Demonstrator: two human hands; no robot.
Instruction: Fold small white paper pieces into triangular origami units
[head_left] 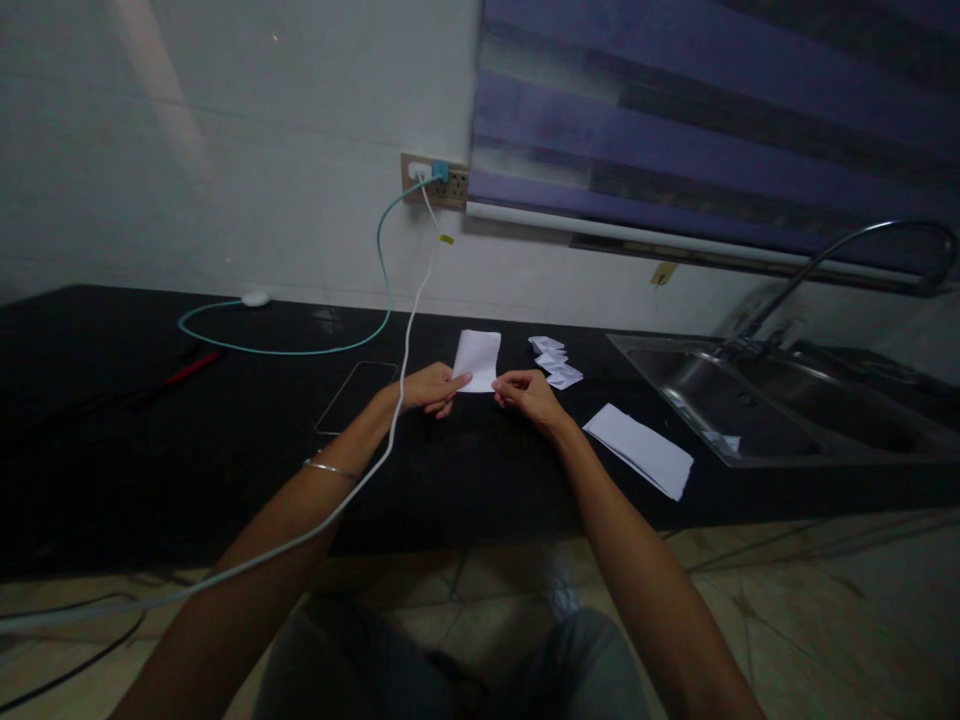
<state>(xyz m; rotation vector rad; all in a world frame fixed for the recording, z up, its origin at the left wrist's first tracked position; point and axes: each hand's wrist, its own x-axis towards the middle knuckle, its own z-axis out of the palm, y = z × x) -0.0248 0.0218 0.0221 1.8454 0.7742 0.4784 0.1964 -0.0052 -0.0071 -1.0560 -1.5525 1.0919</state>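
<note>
Between my two hands is a small white sheet of paper, held up above the dark countertop. My left hand pinches its lower left corner, thumb on top. At the lower right corner, my right hand grips the edge between thumb and fingertips. Just beyond my right hand lie several folded paper pieces in a loose row. A stack of white paper rests to the right of my right forearm. Next to my left wrist a phone lies flat, partly hidden by the arm.
A white cable runs from the wall socket across my left forearm. A teal cable loops over the counter at the left, near a red-and-black object. To the right is a steel sink with a curved faucet.
</note>
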